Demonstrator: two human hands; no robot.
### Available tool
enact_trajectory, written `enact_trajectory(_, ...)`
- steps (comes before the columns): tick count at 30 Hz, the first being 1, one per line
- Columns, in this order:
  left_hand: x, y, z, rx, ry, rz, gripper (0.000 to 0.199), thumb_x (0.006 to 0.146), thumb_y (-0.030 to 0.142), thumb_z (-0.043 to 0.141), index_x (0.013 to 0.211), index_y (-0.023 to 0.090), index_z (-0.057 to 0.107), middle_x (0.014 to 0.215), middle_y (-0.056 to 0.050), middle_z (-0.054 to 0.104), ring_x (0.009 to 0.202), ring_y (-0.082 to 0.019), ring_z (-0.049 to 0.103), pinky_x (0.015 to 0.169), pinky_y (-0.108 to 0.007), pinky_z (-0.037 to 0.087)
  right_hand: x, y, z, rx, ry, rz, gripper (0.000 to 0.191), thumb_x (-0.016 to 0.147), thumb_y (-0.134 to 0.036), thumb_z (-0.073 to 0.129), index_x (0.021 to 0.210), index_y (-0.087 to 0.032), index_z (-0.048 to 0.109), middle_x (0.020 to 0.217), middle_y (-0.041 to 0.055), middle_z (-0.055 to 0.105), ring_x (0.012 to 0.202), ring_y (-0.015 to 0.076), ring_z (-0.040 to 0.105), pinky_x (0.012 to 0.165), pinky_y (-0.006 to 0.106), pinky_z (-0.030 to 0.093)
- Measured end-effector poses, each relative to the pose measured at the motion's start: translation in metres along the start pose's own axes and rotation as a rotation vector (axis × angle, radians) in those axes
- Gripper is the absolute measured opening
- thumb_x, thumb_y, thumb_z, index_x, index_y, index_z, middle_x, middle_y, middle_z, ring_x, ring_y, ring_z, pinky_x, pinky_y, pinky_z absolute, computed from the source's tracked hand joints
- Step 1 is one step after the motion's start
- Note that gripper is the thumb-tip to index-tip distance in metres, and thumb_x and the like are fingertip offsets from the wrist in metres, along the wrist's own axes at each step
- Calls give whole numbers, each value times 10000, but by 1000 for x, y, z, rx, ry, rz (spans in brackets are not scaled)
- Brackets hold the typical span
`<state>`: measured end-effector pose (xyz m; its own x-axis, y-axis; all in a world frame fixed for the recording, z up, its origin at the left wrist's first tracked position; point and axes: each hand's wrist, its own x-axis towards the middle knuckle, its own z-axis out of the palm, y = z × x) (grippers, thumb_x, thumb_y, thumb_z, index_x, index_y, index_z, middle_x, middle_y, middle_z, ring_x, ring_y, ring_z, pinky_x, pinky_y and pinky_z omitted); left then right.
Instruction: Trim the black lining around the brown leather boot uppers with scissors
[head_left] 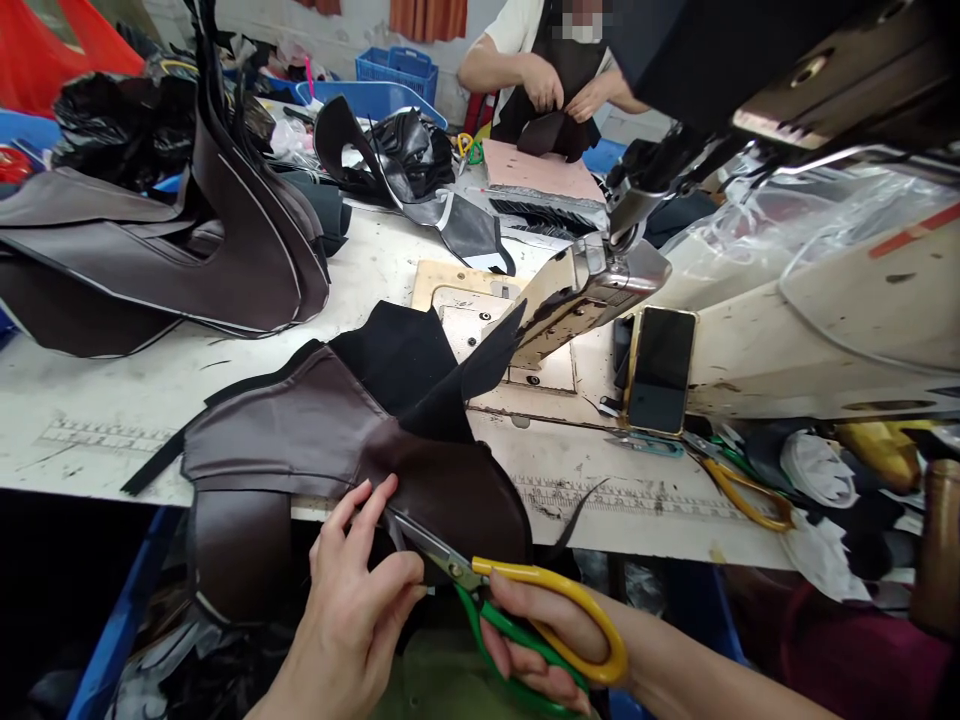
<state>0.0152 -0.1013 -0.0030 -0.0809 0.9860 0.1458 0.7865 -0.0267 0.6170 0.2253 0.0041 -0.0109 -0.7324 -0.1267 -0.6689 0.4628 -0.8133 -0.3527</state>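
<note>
A dark brown leather piece [277, 420] with black lining [405, 360] lies over the table's front edge, partly hanging down. My left hand [367, 580] presses on its lower edge, with two fingertips on the leather and the thumb and other fingers curled near the rim. In my right hand [532, 630] are scissors [555, 580] with one yellow and one green handle. Their blades are spread a little and point up and left at the leather's edge, just right of my left fingers. The lower blade is partly hidden.
A sewing machine [585, 290] stands behind the leather, with a phone [660, 370] to its right. More scissors [750, 495] and scraps lie at the right. Stacked brown pieces [247, 240] fill the left. Across the table, a person's hands [562, 95] hold dark material.
</note>
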Motion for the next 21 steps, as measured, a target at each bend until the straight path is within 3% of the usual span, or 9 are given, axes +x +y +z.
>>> enact_trajectory(9, -1, -2, -2, -62, -39, -5, 193, 904, 107, 456, 800, 210, 581, 1566, -132, 268, 1403, -381, 213, 977, -658, 345, 3, -7, 5, -45, 32, -52, 644, 768, -753, 539, 656, -120, 584, 409, -76, 382, 270, 39, 318, 256, 145, 296)
enact_trajectory(13, -2, -6, -9, -165, -17, -33, 170, 914, 136, 451, 800, 221, 545, 1526, -112, 358, 1391, -356, 256, 1007, -624, 354, 3, -10, 7, -105, 74, -58, 650, 753, -768, 538, 655, -126, 572, 416, -79, 373, 278, 34, 309, 257, 141, 289)
enact_trajectory(15, -3, -13, -14, -283, 46, -54, 151, 925, 136, 434, 844, 235, 514, 1365, -114, 532, 1320, -295, 384, 1016, -541, 401, 3, -9, 8, -141, 94, -75, 642, 766, -759, 534, 660, -127, 563, 414, -81, 370, 276, 30, 299, 262, 139, 284)
enact_trajectory(17, -4, -23, -15, -369, 152, -99, 150, 937, 121, 411, 893, 244, 485, 1078, -83, 640, 1165, -227, 516, 957, -418, 474, 3, -6, 9, -180, 113, -92, 641, 773, -761, 523, 662, -131, 556, 401, -84, 363, 271, 34, 299, 268, 142, 283)
enact_trajectory(19, -5, -31, -13, -302, 237, -115, 137, 937, 114, 417, 938, 237, 479, 925, -57, 603, 1015, -199, 563, 852, -336, 510, 5, -1, 11, -203, 132, -89, 649, 773, -778, 496, 654, -142, 546, 386, -84, 359, 264, 43, 301, 268, 148, 273)
enact_trajectory(21, -3, -35, -7, -89, 287, -68, 106, 919, 148, 489, 1006, 210, 493, 953, -76, 564, 962, -218, 548, 805, -347, 510, 5, 4, 16, -209, 164, -89, 660, 796, -784, 447, 636, -149, 533, 386, -76, 353, 270, 47, 303, 273, 152, 245)
